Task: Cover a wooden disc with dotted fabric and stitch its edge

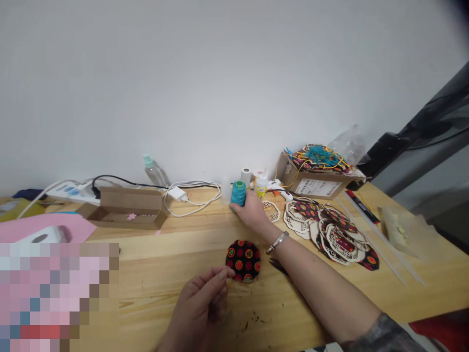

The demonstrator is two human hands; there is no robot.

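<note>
My right hand (pixel 251 209) reaches to the back of the wooden table and is closed around a teal thread spool (pixel 238 192), which stands upright. A silver bracelet sits on that wrist. My left hand (pixel 205 298) hovers near the front edge with thumb and fingers pinched together; what they hold, if anything, is too small to name. Just beyond its fingertips lies a round black fabric piece (pixel 243 260) with red and green flower dots, flat on the table.
An open cardboard box (pixel 126 210) and white charger cables (pixel 186 198) lie at the back left. A glue bottle (pixel 261 185), a pile of wooden cut-out discs (pixel 330 230) and a box of fabric scraps (pixel 317 171) sit right. Pink paper (pixel 44 227) lies far left.
</note>
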